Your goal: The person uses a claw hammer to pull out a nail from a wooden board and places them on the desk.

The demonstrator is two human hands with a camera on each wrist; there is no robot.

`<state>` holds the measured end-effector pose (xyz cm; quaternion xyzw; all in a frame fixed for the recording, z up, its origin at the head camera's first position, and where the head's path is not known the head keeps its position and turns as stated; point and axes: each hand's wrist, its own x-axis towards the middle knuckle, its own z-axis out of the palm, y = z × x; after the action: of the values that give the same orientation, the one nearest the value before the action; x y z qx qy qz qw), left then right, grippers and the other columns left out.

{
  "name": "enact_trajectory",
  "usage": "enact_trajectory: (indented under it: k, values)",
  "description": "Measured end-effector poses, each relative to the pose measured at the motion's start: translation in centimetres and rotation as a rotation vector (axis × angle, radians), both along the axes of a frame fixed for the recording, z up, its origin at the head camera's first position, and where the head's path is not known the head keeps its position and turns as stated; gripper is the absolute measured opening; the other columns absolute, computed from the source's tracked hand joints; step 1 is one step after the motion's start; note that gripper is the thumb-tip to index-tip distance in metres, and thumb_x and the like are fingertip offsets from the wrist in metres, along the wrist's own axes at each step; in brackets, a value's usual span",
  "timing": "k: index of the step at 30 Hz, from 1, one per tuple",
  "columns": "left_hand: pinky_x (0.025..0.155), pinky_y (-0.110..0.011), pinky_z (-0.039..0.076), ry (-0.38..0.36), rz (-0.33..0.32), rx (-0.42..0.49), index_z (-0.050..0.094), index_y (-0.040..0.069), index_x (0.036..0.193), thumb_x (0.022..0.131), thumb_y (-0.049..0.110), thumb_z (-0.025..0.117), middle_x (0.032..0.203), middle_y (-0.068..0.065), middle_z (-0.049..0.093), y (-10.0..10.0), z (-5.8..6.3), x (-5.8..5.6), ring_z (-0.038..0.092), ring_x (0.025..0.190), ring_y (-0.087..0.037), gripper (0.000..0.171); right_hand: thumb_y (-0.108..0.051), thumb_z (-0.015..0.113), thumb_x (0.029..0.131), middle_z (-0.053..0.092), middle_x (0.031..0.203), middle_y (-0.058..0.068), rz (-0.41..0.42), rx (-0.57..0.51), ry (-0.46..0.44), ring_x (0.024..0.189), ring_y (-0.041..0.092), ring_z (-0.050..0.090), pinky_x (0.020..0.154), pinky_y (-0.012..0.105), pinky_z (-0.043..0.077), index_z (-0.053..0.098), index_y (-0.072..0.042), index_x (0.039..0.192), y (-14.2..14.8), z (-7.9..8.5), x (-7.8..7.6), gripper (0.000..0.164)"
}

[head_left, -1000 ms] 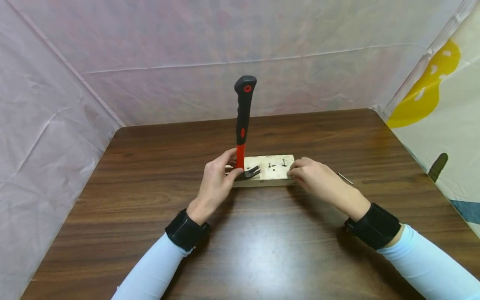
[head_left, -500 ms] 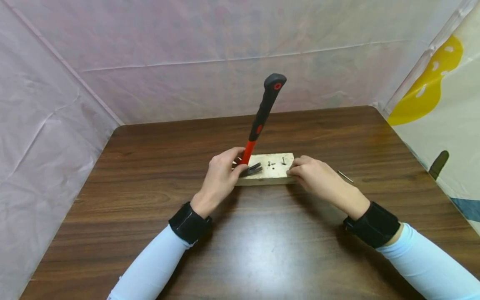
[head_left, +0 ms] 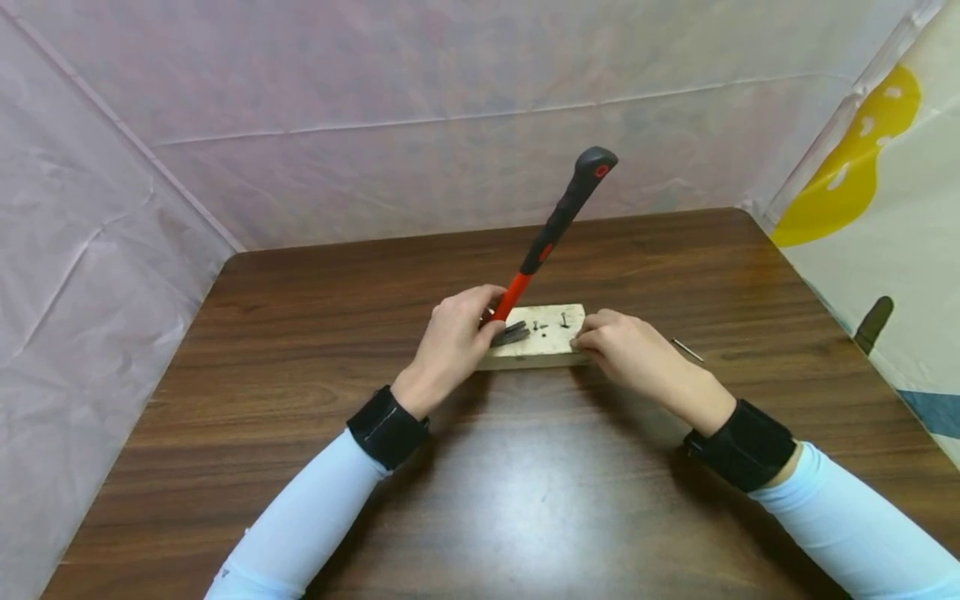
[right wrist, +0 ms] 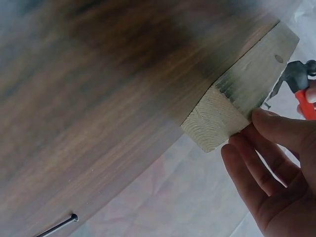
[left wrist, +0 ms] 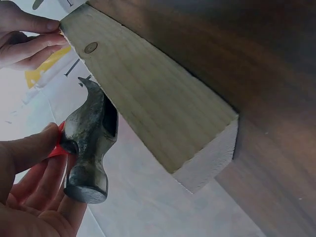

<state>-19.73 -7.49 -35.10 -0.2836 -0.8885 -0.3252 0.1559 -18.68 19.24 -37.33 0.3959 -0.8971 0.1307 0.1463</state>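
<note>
My left hand (head_left: 453,335) grips a claw hammer (head_left: 558,221) low on its red neck, just by the head. The black handle leans up and to the right, and the claw lies over the top of a pale wood block (head_left: 553,340), by a nail (head_left: 536,326). A second nail (head_left: 564,320) stands further right in the block. In the left wrist view the steel hammer head (left wrist: 89,138) shows its round face and claw at the block's edge. My right hand (head_left: 626,346) holds the block's right end, with the thumb (right wrist: 269,121) on its edge.
A loose nail (head_left: 687,350) lies on the brown wood-grain table (head_left: 300,350), right of my right hand. A pale sheet (head_left: 450,125) hangs behind the table's far edge. Another sheet with a yellow shape (head_left: 851,175) hangs at the right.
The hammer has tipped from nearly upright to leaning right, and its head has shifted right along the block towards the nail with my left hand. My right hand stays at the block's end.
</note>
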Motion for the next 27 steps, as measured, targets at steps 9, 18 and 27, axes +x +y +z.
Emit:
enact_trajectory:
  k: [9, 18, 27]
  values:
    - [0.079, -0.041, 0.058, 0.009, -0.018, -0.036, 0.069, 0.002, 0.119, 0.088, 0.0, 0.08, 0.105, -0.011, 0.072, 0.8, 0.3, -0.6, 0.069, 0.091, -0.023, 0.033, 0.007, 0.082, 0.081, 0.069, 0.092, 0.004, -0.009, 0.02, -0.007, 0.086, 0.023, 0.067, 0.071, 0.039, 0.059, 0.08, -0.006, 0.094, -0.1, 0.2, 0.0, 0.018]
    - [0.077, -0.037, 0.059, -0.015, -0.027, -0.04, 0.069, 0.002, 0.119, 0.088, -0.001, 0.08, 0.105, -0.01, 0.072, 1.4, 0.2, -1.0, 0.069, 0.088, -0.02, 0.033, 0.008, 0.08, 0.082, 0.069, 0.092, 0.005, -0.011, 0.021, -0.01, 0.085, 0.024, 0.067, 0.071, 0.04, 0.059, 0.08, -0.005, 0.094, -0.1, 0.3, 0.2, 0.018]
    - [0.077, -0.036, 0.059, -0.027, -0.034, -0.017, 0.068, 0.003, 0.118, 0.088, -0.002, 0.079, 0.106, -0.009, 0.072, 1.9, 0.1, -1.1, 0.07, 0.088, -0.019, 0.032, 0.007, 0.082, 0.081, 0.069, 0.091, 0.005, -0.006, 0.016, 0.01, 0.084, 0.024, 0.066, 0.07, 0.04, 0.059, 0.08, -0.005, 0.093, 0.0, 0.0, 0.1, 0.018]
